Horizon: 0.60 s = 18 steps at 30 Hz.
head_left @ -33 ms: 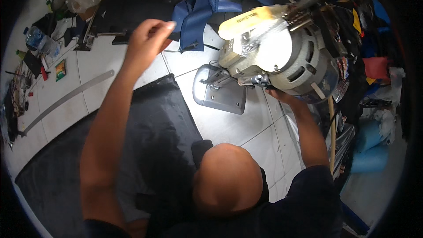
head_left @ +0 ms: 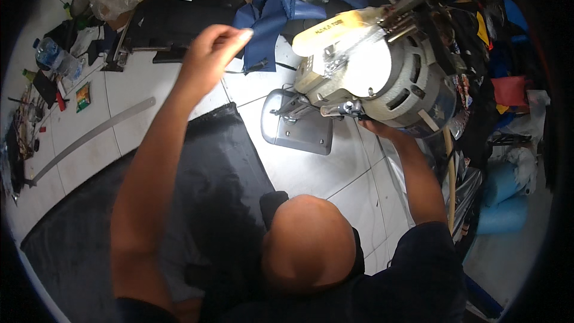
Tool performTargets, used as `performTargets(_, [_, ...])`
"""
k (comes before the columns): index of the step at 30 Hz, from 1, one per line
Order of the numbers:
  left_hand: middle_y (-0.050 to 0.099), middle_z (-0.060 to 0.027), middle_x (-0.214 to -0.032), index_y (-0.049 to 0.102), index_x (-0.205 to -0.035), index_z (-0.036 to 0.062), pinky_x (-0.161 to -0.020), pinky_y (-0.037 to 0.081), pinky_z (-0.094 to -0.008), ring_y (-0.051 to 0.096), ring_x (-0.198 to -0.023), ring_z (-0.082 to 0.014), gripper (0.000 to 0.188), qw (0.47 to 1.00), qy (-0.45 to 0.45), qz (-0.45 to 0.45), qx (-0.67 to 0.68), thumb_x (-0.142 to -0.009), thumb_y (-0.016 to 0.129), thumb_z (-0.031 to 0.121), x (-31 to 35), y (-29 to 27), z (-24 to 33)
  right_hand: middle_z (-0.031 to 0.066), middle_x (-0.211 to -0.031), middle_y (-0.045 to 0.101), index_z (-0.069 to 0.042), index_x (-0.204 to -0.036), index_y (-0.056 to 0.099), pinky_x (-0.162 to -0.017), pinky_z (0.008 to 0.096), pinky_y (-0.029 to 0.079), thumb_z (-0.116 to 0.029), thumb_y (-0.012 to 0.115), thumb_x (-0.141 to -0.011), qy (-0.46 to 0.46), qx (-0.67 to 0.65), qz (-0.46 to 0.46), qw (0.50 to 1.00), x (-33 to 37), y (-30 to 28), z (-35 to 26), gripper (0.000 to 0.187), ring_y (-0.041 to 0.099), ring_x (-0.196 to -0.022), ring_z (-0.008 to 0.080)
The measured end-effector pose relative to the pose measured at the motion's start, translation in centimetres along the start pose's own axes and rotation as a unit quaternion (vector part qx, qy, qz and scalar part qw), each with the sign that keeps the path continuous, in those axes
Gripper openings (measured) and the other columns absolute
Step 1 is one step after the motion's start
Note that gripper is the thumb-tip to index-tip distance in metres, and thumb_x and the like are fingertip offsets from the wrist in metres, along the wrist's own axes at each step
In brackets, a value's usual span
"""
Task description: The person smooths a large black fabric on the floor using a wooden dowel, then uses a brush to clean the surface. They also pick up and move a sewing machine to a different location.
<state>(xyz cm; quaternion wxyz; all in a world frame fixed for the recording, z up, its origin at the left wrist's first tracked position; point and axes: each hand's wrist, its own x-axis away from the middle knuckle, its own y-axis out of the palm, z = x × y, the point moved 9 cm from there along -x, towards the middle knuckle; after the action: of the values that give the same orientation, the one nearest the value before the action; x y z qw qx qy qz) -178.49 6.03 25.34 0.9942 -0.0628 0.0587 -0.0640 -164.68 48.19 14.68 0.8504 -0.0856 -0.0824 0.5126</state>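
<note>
A long sheet of black fabric [head_left: 215, 185] lay spread across the white tiled floor [head_left: 317, 173], running from the lower left up toward the machine. Just beyond its upper end stood an electric fabric cutting machine [head_left: 373, 75], its flat metal base plate [head_left: 299, 128] resting on the tiles beside the cloth's corner. The right hand [head_left: 373, 127] reached under the round motor housing and gripped the machine there, fingers mostly hidden. The left hand [head_left: 212, 48] was raised above the floor, fingers bunched together, grasping nothing that could be made out. A long metal ruler [head_left: 95, 134] lay left of the fabric, and a plastic water bottle [head_left: 57, 58] farther left.
</note>
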Motion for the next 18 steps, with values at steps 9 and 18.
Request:
performTargets(9, [0.064,-0.0148,-0.114,0.057,-0.120,-0.0016,-0.091,0.046,-0.0302,0.059,-0.106,-0.0194,0.059,0.995,0.006,-0.079,0.055,-0.085,0.071,0.044,-2.1,5.8,1.1,0.0067,-0.132,0.051,-0.018,-0.127,0.054,-0.103,0.0580,0.040,-0.043,0.043,-0.095,0.160,-0.200,0.050,0.965,-5.9,-3.1,5.9,0.042,0.044,-0.129,0.0262])
performTargets(18, [0.066,-0.0123,-0.103,0.062,-0.113,-0.0002,-0.075,0.051,-0.0285,0.063,-0.089,-0.0155,0.060,0.995,-0.095,0.015,-0.014,-0.081,0.073,0.049,-0.4,-0.9,-1.3,0.0079,-0.144,0.043,-0.010,-0.140,0.042,-0.109,0.0412,0.035,-0.042,0.053,-0.096,0.196,-0.479,-0.150,0.842,-8.0,-2.1,8.6,0.056,0.044,-0.130,0.0202])
